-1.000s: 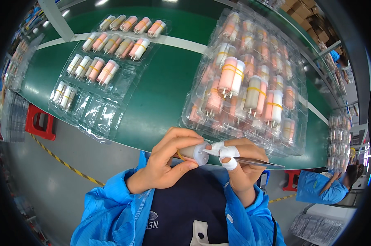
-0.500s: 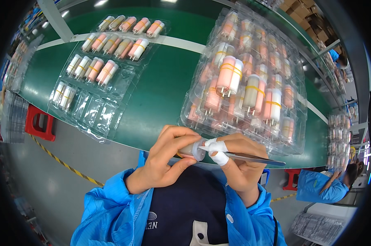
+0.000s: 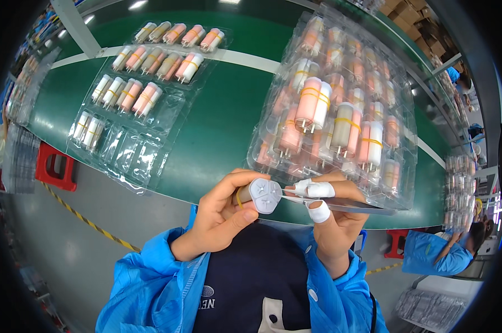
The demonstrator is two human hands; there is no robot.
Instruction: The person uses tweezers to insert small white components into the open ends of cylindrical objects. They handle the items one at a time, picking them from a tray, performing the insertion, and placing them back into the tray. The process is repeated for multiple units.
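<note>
Close to the bench's near edge, my left hand (image 3: 220, 216) grips a bundle of small cylinders (image 3: 266, 196) with a yellow band around it. Its pale grey, three-lobed end with small star-like marks faces up and to the right. My right hand (image 3: 340, 222), with white wraps on some fingers, is closed on metal tweezers (image 3: 367, 207). The tweezers' tips point left, slightly parted, and lie very near the bundle's right rim; contact cannot be made out. Similar pink, white and grey banded bundles (image 3: 313, 103) sit beyond my right hand.
Stacked clear plastic trays (image 3: 273, 130) of bundles rise on the green bench (image 3: 212, 122) at the right. A partly filled clear tray (image 3: 131, 150) lies at the left, overhanging the near edge. Red stools (image 3: 56, 166) stand below. A person in blue (image 3: 437, 252) works at far right.
The bundle has been turned so its lobed end now faces up toward view. My right hand and the tweezers have drawn back to the right, and the tweezers' tips show apart.
</note>
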